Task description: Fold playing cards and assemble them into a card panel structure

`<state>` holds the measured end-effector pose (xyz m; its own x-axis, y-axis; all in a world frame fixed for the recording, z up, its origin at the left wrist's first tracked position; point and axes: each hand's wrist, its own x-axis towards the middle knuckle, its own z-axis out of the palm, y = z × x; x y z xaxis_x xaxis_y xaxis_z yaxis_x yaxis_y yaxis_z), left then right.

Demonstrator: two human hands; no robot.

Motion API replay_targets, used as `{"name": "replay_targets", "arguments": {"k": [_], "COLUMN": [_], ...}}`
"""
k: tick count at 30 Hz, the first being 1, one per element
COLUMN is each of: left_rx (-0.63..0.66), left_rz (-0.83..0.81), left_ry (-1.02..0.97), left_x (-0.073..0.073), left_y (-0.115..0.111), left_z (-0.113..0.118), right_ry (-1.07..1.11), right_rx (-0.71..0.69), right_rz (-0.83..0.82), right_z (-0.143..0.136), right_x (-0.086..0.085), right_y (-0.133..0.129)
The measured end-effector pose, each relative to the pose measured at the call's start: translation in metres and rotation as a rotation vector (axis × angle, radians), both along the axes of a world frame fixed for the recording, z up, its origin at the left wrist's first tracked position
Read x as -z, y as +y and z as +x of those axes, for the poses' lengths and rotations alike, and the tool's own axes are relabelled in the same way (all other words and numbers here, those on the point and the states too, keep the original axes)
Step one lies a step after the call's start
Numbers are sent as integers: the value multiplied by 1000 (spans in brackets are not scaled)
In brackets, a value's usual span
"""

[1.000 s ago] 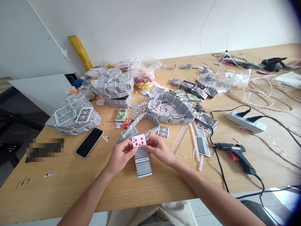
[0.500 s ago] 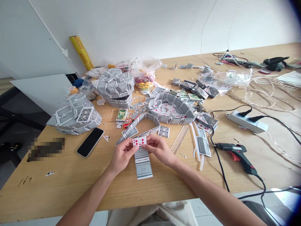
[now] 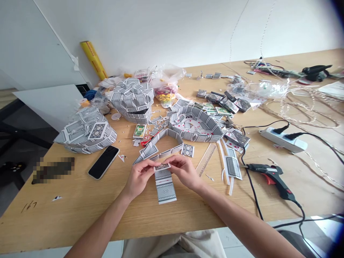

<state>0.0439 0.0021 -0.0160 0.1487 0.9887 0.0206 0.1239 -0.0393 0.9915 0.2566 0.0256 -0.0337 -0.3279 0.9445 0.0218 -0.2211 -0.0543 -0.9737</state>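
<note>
My left hand (image 3: 139, 176) and my right hand (image 3: 186, 172) pinch the two sides of the top of a strip of playing cards (image 3: 166, 192). The strip hangs toward me with patterned backs showing, and its top part is bent over between my fingers. Just behind my hands stands an open-shaped wall of folded cards (image 3: 176, 139), pointed at its left end. Behind that, a heart-shaped box of cards (image 3: 197, 135) holds loose cards. A single card (image 3: 187, 150) lies flat near my right hand.
To the left are two card-built boxes (image 3: 131, 95) (image 3: 86, 136) and a phone (image 3: 104, 162). At right lie a ruler (image 3: 205, 159), glue sticks (image 3: 225, 165), a glue gun (image 3: 271, 179) with its cable, and a power strip (image 3: 282, 139). Card packs (image 3: 228, 104) sit farther back.
The top card's red-diamond face was turned toward me; now it is folded over and a patterned back shows there. Both hands stay in nearly the same place.
</note>
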Motion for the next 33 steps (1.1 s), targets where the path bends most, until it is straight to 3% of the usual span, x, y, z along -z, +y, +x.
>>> {"name": "replay_targets", "arguments": {"k": [9,17,25,29,33], "left_rx": [-10,-8,124,88,68], "left_rz": [12,106,146,152,110], "left_ry": [11,56,-43,-15,-18], "left_x": [-1,2,2,4,3], "left_y": [-2,-4,-1,-2,0], "left_z": [-1,-2,-6,-7,-8], "right_ry": [-64,-104,-126,-92,4], "right_rx": [-45,23,78,26,-100], "right_rz": [2,84,132,79,-93], "right_z": [1,1,1,1,5], "right_x": [6,7,5,2,-4], "right_y": [2,0,-3,-3,0]}}
